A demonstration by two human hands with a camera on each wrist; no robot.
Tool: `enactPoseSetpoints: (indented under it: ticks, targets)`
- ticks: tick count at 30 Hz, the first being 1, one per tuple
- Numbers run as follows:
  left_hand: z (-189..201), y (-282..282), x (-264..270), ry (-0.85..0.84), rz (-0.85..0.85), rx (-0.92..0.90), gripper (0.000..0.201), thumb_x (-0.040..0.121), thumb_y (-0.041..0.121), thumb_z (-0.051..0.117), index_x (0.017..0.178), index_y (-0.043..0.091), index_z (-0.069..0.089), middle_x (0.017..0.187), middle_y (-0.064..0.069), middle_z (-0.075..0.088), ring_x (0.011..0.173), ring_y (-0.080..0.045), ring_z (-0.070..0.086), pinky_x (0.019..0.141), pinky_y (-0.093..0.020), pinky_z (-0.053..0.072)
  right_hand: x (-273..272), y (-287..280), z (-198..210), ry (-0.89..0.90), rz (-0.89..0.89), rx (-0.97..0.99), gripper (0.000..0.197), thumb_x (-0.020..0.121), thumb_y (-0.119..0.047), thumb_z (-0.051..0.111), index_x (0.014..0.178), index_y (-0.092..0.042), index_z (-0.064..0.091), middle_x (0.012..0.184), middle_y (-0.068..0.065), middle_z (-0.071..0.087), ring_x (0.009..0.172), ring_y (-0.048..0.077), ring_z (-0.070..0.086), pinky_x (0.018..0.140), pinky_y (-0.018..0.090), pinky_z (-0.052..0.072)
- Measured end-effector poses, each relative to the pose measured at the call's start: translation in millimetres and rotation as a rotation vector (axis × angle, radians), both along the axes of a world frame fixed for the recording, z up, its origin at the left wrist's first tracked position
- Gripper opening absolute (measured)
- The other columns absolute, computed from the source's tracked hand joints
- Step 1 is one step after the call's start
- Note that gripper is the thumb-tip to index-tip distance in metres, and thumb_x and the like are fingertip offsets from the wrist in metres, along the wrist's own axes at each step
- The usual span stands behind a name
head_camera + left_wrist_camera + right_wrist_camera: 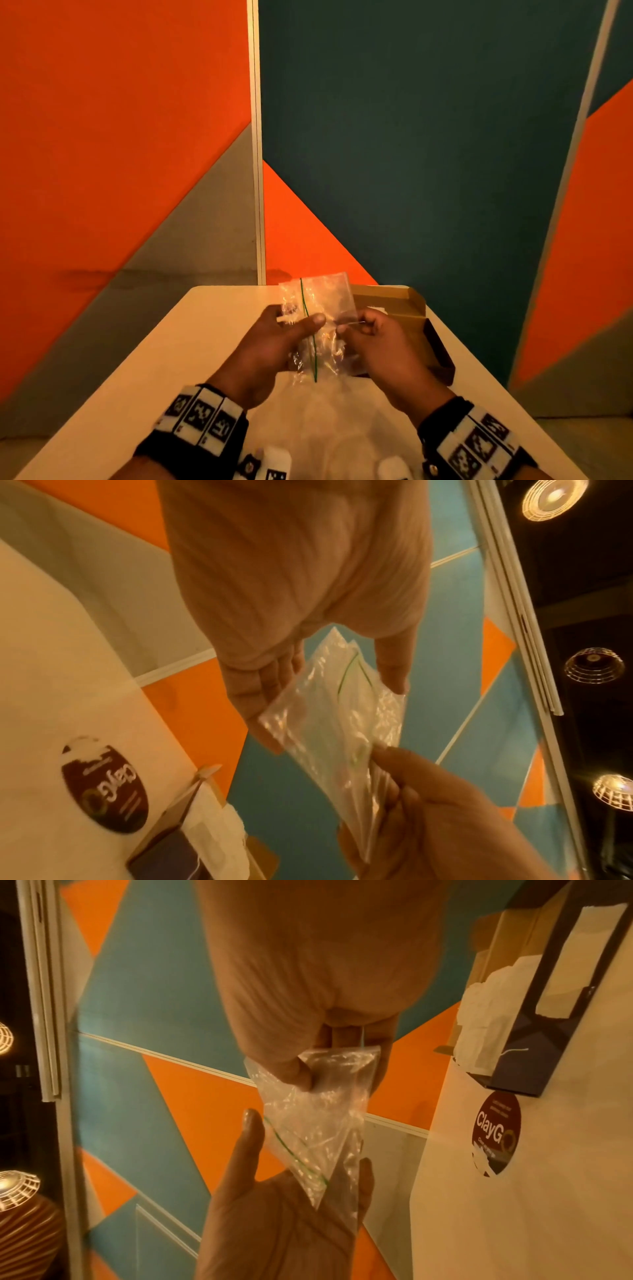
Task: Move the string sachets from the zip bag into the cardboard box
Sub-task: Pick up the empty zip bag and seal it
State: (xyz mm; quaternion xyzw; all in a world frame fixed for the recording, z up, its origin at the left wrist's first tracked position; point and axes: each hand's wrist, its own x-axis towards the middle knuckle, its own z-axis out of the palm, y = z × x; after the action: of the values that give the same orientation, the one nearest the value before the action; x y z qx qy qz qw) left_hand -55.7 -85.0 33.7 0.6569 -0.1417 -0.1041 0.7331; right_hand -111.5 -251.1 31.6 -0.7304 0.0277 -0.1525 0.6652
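Both hands hold a clear zip bag (317, 325) in the air above the pale desk (164, 370), just in front of the open cardboard box (416, 322). The bag's long axis runs away from the person, rising toward the far wall, and its thin green zip line (308, 329) runs along that same length. In the head view the far end stands up past the fingers and the near end hangs crumpled between the wrists.

The left hand (274, 339) grips the bag's left side, thumb pressed on top of the plastic near the green line, fingers underneath. The right hand (380, 342) is clenched on the right edge, pinching the film between thumb and curled fingers; the right wrist view shows that pinch at a corner of the bag (318, 1104).

Whether any sachets lie inside the bag cannot be told through the crinkled film.

The box sits on the desk to the right of the hands, its lid flaps standing open at the far end. White paper packets (479, 1031) with a thread show inside it. A round dark sticker (496, 1131) reading "ClayG" is stuck to the desk beside the box.
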Motion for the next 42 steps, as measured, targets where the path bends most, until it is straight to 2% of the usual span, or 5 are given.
enactPoseSetpoints:
  ticks: [14, 21, 27, 34, 42]
  targets:
    - [-12, 5, -1, -0.036, -0.146, -0.145, 0.029, 0.094, -0.003, 0.053, 0.116, 0.01, 0.068, 0.075, -0.018, 0.061, 0.06, -0.026, 0.053, 0.05, -0.033, 0.047, -5, -19, -7, 0.048, 0.065, 0.149, 0.021, 0.097, -0.005, 0.058, 0.104, -0.018, 0.072, 0.099, 0.02, 0.074, 0.086, 0.041, 0.07, 0.069, 0.051, 0.058]
    - [-10, 9, -2, 0.073, -0.206, -0.251, 0.01, 0.073, -0.006, 0.055, 0.07, 0.0, 0.063, 0.076, -0.016, 0.06, 0.061, -0.028, 0.058, 0.05, -0.033, 0.048, -8, -20, -8, 0.032, 0.07, 0.153, 0.036, 0.095, 0.008, 0.048, 0.077, -0.007, 0.075, 0.08, 0.009, 0.071, 0.071, 0.032, 0.065, 0.061, 0.046, 0.054]
    - [-14, 19, 5, 0.106, -0.319, -0.189, 0.035, 0.092, 0.023, 0.058, 0.108, -0.008, 0.065, 0.104, -0.019, 0.066, 0.078, -0.033, 0.063, 0.059, -0.041, 0.057, -9, -22, -10, 0.023, 0.026, 0.013, 0.042, 0.097, 0.007, 0.043, 0.08, -0.008, 0.079, 0.092, 0.016, 0.072, 0.075, 0.039, 0.066, 0.062, 0.04, 0.06]
    - [-7, 15, 2, -0.391, -0.168, 0.248, 0.041, 0.079, -0.018, 0.063, 0.096, 0.019, 0.07, 0.103, 0.0, 0.07, 0.075, -0.021, 0.062, 0.064, -0.036, 0.053, -14, -25, -6, 0.099, 0.147, -0.141, 0.021, 0.098, -0.011, 0.059, 0.109, -0.025, 0.071, 0.085, 0.007, 0.076, 0.071, 0.03, 0.072, 0.071, 0.044, 0.06]
    - [-12, 2, -3, -0.253, -0.025, 0.026, 0.052, 0.087, 0.001, 0.07, 0.124, 0.033, 0.055, 0.11, -0.014, 0.065, 0.093, -0.034, 0.068, 0.069, -0.04, 0.059, -12, -12, -1, 0.137, 0.169, -0.23, 0.012, 0.1, -0.014, 0.055, 0.108, -0.019, 0.062, 0.09, 0.011, 0.076, 0.073, 0.034, 0.072, 0.075, 0.053, 0.059]
